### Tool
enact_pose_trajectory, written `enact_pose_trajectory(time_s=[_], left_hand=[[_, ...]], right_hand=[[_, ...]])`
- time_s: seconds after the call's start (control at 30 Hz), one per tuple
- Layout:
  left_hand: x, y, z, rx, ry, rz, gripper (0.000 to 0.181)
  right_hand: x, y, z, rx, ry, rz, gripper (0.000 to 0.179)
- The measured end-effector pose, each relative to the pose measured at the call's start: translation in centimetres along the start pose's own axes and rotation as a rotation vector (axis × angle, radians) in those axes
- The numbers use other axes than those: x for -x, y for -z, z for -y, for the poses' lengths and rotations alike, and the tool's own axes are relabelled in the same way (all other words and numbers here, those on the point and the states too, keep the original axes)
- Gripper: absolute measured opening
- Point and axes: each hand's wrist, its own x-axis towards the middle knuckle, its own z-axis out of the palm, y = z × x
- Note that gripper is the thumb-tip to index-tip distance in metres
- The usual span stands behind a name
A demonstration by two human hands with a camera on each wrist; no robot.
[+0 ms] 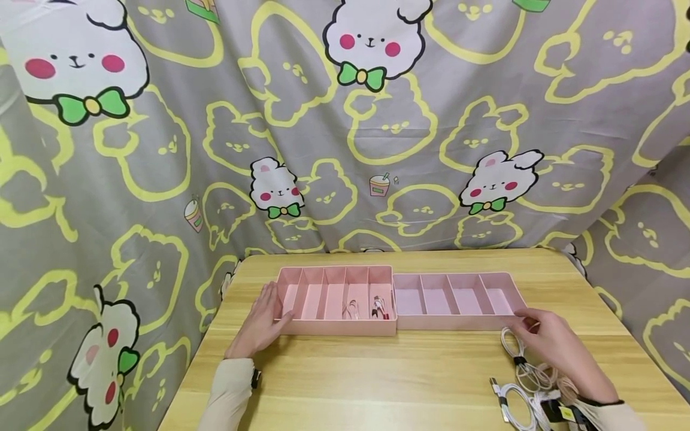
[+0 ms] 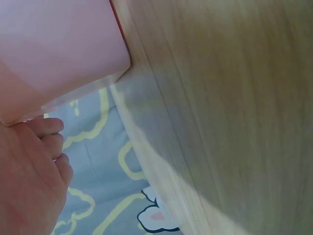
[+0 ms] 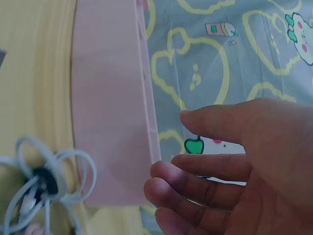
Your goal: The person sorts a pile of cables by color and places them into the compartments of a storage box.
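Note:
A pink divided box (image 1: pixel 339 328) stands on the table, end to end with a paler lilac-pink divided box (image 1: pixel 453 323). My left hand (image 1: pixel 261 323) rests against the pink box's left end, fingers along the side and thumb at the front corner. At the lilac box's front right corner is my right hand (image 1: pixel 557 341), its fingers loosely bent. In the right wrist view its fingertips (image 3: pixel 159 188) are right at the box's edge, thumb held apart. A thin pale cable (image 1: pixel 351 308) and a short cable with red and black ends (image 1: pixel 380 306) lie in the pink box's right-hand compartments.
Coiled white cables (image 1: pixel 517 398) and a grey-white bundle with a black tie (image 1: pixel 530 371) lie at the front right, partly beneath my right forearm. Patterned curtain (image 1: pixel 377 203) hangs behind and beside the wooden table (image 1: pixel 366 383).

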Motion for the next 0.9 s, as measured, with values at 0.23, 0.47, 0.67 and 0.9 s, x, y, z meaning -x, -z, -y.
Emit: enact_pose_trajectory(time_s=[0.23,0.47,0.67,0.9], left_hand=[[-0.1,0.0,0.0,0.009,-0.004,-0.003,0.095],[-0.1,0.0,0.0,-0.001,-0.005,-0.011,0.096],[-0.1,0.1,-0.1,0.003,-0.002,-0.008,0.096],[0.0,0.0,-0.1,0.009,0.000,0.001,0.096]], right_hand=[[1.4,0.4,-2.0,0.021,-0.088,0.077,0.053],[2.9,0.6,-4.0,0.053,-0.150,0.122,0.054],[4.0,0.6,-5.4,0.074,-0.165,0.149,0.050],[5.1,0.1,-6.4,0.063,-0.238,0.285,0.055]])
